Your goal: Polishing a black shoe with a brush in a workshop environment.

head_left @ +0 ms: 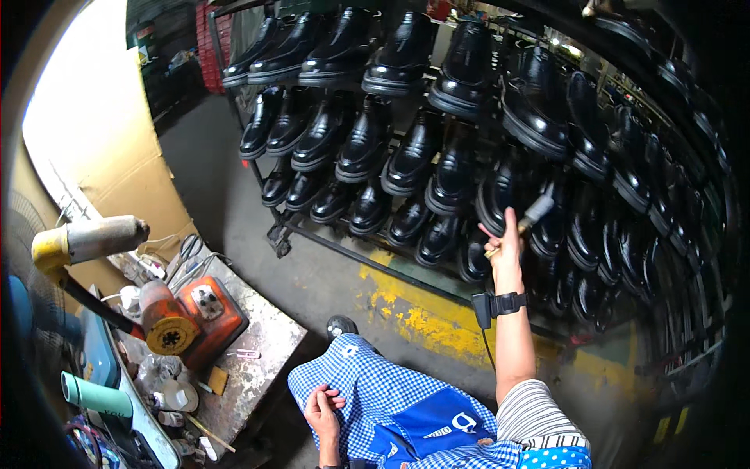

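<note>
My right hand (506,248) is stretched forward to the rack of black shoes, thumb pointing up. It is closed on a small brush (539,207) with a tan handle and a blurred whitish head. The brush is close to the toe of a glossy black shoe (500,187) in a lower row; whether they touch I cannot tell. Low over my blue checked apron (367,383), my left hand (322,410) is open, its fingers loosely bent, with nothing seen in it.
A dark metal rack (336,248) holds several rows of black shoes, curving round to the right. At left a worn workbench (269,328) bears an orange-red machine (207,305), a green bottle (94,395), cables and small items. A lamp-like grey cylinder (105,238) on a yellow joint juts over it.
</note>
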{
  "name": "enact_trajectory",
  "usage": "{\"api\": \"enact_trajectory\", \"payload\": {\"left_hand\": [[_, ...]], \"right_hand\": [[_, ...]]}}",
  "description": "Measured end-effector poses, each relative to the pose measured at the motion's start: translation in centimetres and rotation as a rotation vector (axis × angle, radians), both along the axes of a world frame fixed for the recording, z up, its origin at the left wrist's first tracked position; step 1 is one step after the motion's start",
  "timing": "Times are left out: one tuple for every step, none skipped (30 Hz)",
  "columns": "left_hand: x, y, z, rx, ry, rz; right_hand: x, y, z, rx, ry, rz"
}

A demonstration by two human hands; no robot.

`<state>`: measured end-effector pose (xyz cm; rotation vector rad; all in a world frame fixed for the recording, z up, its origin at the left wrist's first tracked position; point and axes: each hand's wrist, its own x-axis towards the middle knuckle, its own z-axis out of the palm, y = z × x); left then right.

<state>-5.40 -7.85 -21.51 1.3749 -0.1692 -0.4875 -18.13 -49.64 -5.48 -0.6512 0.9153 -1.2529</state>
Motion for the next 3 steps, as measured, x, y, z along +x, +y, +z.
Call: {"api": "enact_trajectory", "payload": {"left_hand": [[0.07,0.13,-0.23,-0.004,-0.007,0.008],[0.13,0.16,-0.42,-0.009,-0.014,0.013],[0.11,0.11,-0.57,0.009,-0.026,0.020]], "right_hand": [[0.34,0.31,-0.20,0.036,0.068,0.051],[0.21,0.75,-0.37,0.019,0.056,0.090],[-0.33,0.65,-0.48,0.022,0.057,0.075]]}}
